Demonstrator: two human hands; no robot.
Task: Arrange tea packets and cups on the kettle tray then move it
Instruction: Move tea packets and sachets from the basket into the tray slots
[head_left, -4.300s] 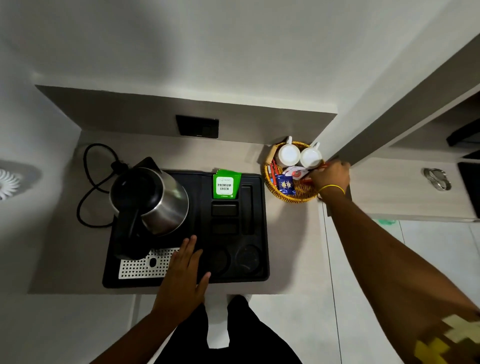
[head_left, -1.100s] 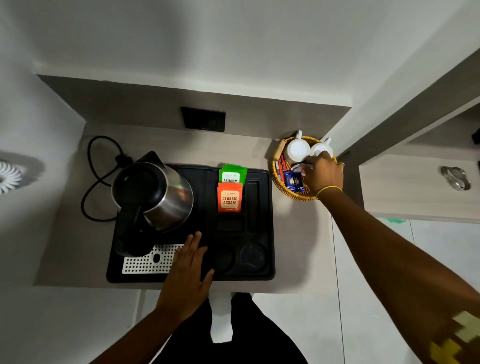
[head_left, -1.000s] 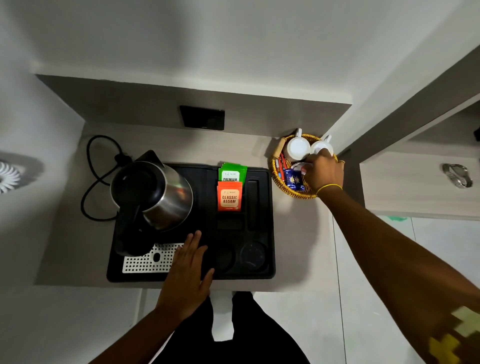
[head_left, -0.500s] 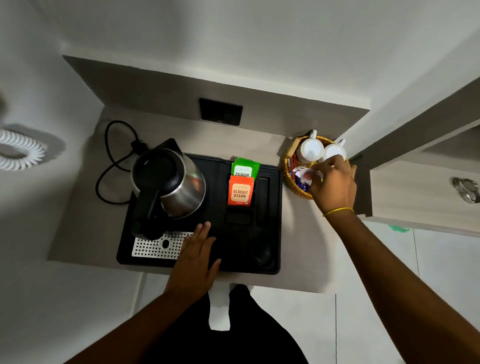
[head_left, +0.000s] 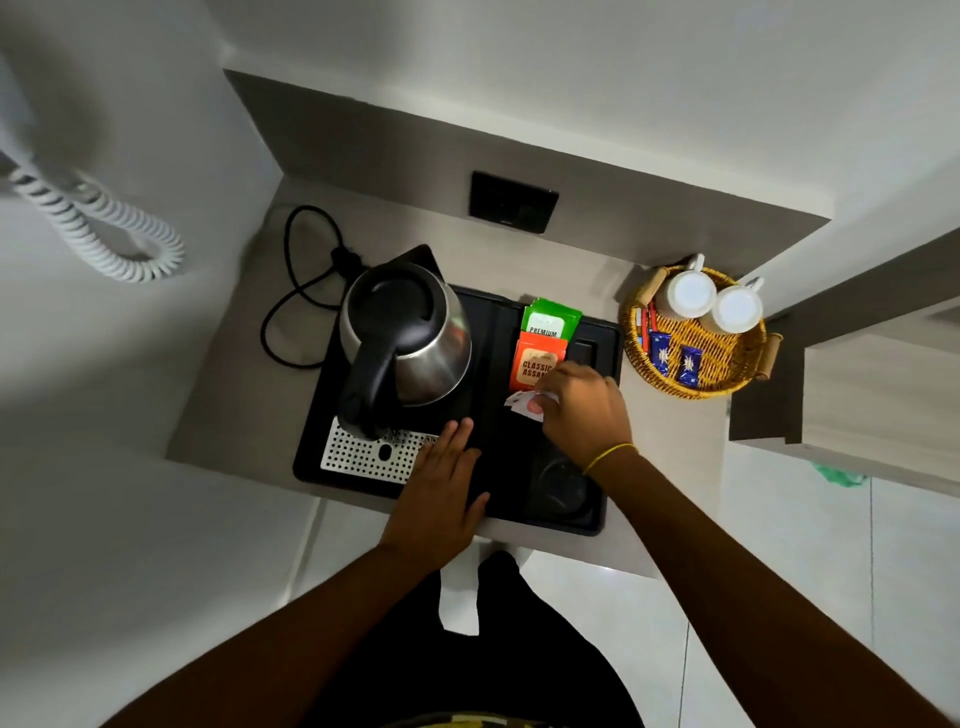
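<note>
The black kettle tray (head_left: 597, 525) lies on the grey counter with a steel kettle (head_left: 410, 332) on its left half. A green tea packet (head_left: 550, 317) and an orange tea packet (head_left: 535, 358) stand in the tray's far slots. My right hand (head_left: 582, 410) is over the tray just in front of the orange packet, shut on white-and-red packets (head_left: 527, 402). My left hand (head_left: 441, 483) rests flat and open on the tray's near edge. Two white cups (head_left: 685, 293) (head_left: 735, 309) sit upside down in the wicker basket (head_left: 727, 387) at the right.
Blue sachets (head_left: 675, 361) and red sticks (head_left: 647, 325) remain in the basket. The kettle's black cord (head_left: 306, 291) loops on the counter at the left. A black wall socket (head_left: 511, 200) sits behind the tray. A wooden shelf unit (head_left: 857, 395) borders the basket on the right.
My right hand has left the basket with white-and-red packets and moved left over the tray. The orange packet was added earlier. My left hand stayed put.
</note>
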